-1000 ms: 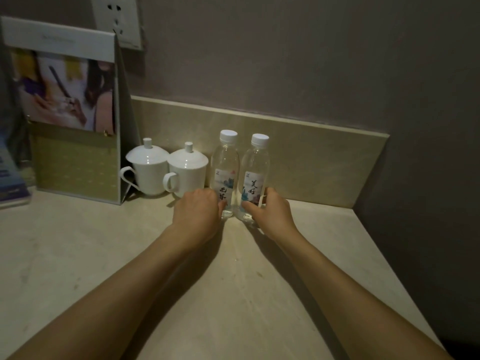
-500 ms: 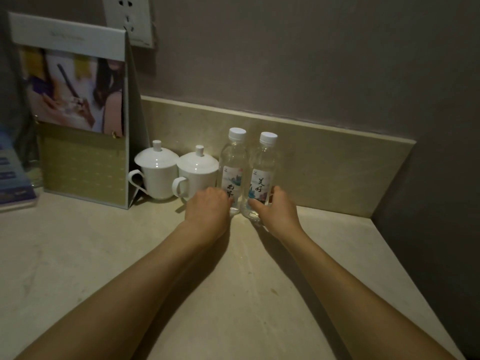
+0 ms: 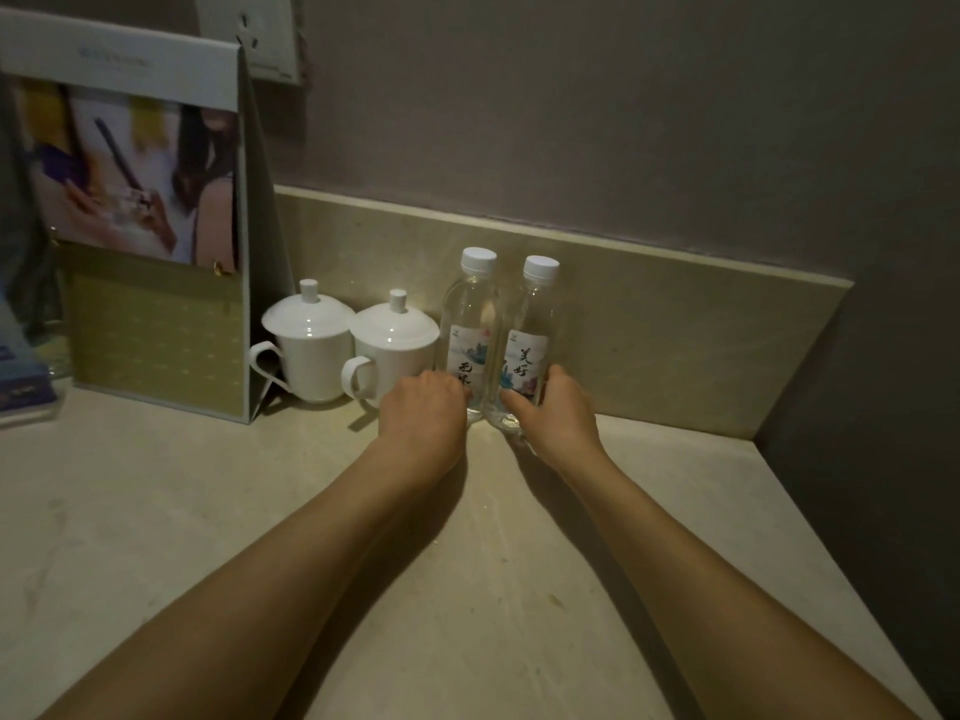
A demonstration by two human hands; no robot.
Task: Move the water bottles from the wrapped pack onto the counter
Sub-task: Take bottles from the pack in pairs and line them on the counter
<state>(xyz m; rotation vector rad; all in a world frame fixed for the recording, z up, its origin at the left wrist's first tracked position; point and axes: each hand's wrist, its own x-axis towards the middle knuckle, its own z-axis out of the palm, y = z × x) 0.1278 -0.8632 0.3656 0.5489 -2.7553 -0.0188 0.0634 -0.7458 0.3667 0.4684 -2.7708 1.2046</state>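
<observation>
Two clear water bottles with white caps stand upright side by side on the beige counter, against the stone backsplash. My left hand grips the lower part of the left bottle. My right hand is curled round the base of the right bottle, thumb across its label. The two bottles touch each other. No wrapped pack is in view.
Two white lidded cups stand just left of the bottles. A standing display card is further left, with a wall socket above it. A side wall bounds the counter on the right.
Both hands stay on the bottles, which have shifted slightly back toward the backsplash. The camera has turned a little, so the scene sits further right in view.
</observation>
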